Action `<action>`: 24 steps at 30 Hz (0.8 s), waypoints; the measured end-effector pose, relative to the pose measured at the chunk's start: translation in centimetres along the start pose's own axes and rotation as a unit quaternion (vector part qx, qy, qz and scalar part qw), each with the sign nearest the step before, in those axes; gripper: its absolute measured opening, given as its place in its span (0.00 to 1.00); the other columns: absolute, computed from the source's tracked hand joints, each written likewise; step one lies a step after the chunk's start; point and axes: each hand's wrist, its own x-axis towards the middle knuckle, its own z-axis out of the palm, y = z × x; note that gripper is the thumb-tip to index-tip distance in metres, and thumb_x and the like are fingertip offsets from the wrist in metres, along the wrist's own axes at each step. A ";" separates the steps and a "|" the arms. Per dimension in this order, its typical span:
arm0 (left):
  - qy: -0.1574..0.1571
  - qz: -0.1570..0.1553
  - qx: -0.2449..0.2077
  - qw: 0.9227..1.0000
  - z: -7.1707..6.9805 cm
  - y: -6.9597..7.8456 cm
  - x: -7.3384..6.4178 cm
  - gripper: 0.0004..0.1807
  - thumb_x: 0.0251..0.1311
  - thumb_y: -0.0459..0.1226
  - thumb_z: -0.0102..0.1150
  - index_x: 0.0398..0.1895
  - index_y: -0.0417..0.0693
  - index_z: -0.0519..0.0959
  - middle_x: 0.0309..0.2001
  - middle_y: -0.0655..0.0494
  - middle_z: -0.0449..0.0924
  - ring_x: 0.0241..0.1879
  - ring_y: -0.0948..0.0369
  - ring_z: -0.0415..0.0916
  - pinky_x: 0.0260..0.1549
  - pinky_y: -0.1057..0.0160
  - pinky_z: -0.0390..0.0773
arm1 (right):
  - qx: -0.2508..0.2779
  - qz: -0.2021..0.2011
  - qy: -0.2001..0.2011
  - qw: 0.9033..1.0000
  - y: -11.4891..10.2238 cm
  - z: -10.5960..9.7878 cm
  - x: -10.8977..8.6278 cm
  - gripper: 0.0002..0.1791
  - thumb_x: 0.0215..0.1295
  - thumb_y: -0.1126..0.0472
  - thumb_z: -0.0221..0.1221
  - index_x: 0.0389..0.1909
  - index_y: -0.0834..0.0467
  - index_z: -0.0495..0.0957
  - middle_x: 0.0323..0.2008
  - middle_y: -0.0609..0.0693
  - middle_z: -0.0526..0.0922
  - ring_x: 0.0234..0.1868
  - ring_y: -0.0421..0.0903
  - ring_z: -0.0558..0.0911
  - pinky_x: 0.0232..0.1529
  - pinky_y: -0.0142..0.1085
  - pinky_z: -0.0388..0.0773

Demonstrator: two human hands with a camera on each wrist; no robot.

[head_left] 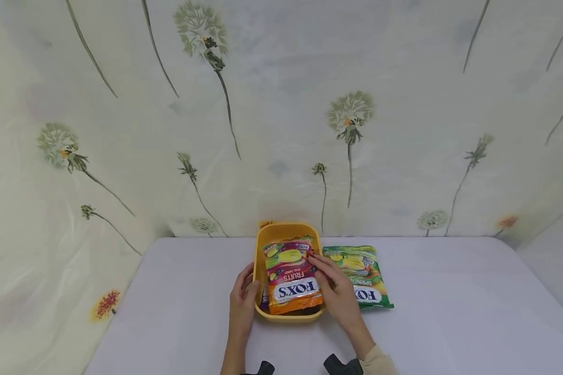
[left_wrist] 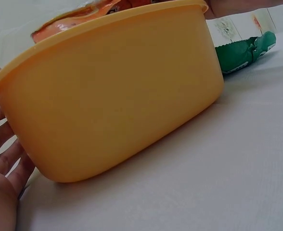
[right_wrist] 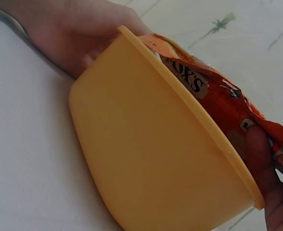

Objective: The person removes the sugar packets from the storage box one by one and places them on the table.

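A yellow plastic tub (head_left: 288,319) stands on the table, with a red and orange FOX'S fruits candy bag (head_left: 291,271) lying at its top. My left hand (head_left: 242,299) holds the tub's left side, thumb at the rim and fingers along the outer wall (left_wrist: 108,96). My right hand (head_left: 335,289) reaches over the right rim and pinches the bag's right edge; the thumb (right_wrist: 258,147) shows against the bag in the right wrist view. Beside the tub on the right lies a green FOX'S Spring candy bag (head_left: 363,276), partly behind the right hand.
A purple wrapper edge (head_left: 264,299) shows inside the tub under the red bag. The table (head_left: 450,302) has a white cover and meets a dandelion-printed backdrop (head_left: 272,104) just behind the tub. Dark wrist devices (head_left: 342,366) sit at the lower edge.
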 end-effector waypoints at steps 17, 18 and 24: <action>0.002 0.002 -0.001 1.000 -0.5 0.3 0.1 0.22 0.67 0.41 0.51 0.64 0.63 0.68 0.64 0.59 0.69 0.63 0.60 0.69 0.58 0.74 0.70 | 0.022 0.072 0.003 0.997 0.0 -1.5 -0.5 0.18 0.72 0.56 0.48 0.59 0.37 0.73 0.66 0.41 0.67 0.71 0.45 0.61 0.60 0.18 0.61; 0.002 0.002 -0.001 1.000 -0.5 0.2 0.1 0.22 0.67 0.41 0.51 0.64 0.62 0.68 0.64 0.58 0.69 0.63 0.60 0.69 0.58 0.76 0.69 | 0.025 0.075 0.004 0.997 0.0 -1.5 -0.6 0.18 0.72 0.56 0.48 0.59 0.37 0.73 0.66 0.41 0.67 0.71 0.44 0.61 0.59 0.17 0.61; 0.003 0.005 -0.011 1.000 0.1 0.0 0.1 0.22 0.67 0.40 0.51 0.63 0.62 0.68 0.64 0.57 0.69 0.63 0.59 0.69 0.56 0.79 0.69 | 0.036 0.073 -0.004 0.997 0.2 -1.9 -0.4 0.18 0.72 0.55 0.48 0.59 0.38 0.73 0.67 0.42 0.66 0.71 0.44 0.60 0.59 0.16 0.60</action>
